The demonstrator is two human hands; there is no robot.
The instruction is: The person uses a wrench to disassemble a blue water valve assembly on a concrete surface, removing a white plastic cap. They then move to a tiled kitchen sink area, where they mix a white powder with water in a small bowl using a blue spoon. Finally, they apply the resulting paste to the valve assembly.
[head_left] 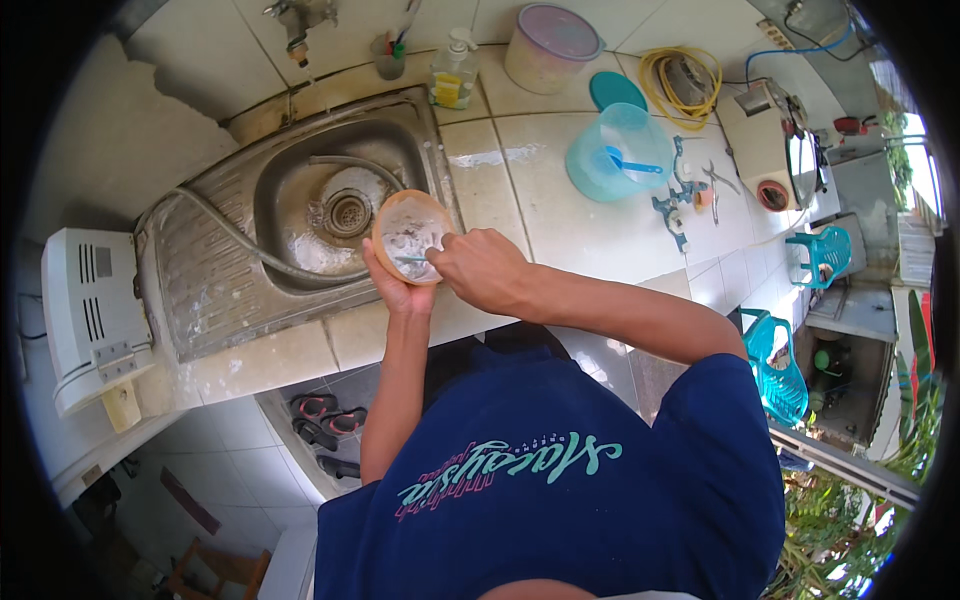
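My left hand [398, 288] grips a peach-coloured bowl [381, 224] from below and from its left side, tilted over the sink's right edge. Inside the bowl is a whitish, wet-looking layer with darker specks. The closed fingers of my right hand [487, 270] hold a thin blue-green utensil [411, 259] whose end reaches into the bowl; its kind is hard to make out. Just left of the bowl lies the steel sink [272, 200] with its round drain [347, 213]. A grey hose [225, 238] runs across the drainboard and into the basin.
A tap [297, 45] hangs over the sink. Behind stand a soap pump bottle [454, 72] and a lidded tub [548, 52]. To the right are a translucent teal container [600, 165], blue metal fittings [670, 210], pliers [716, 182] and a coiled yellow hose [655, 75].
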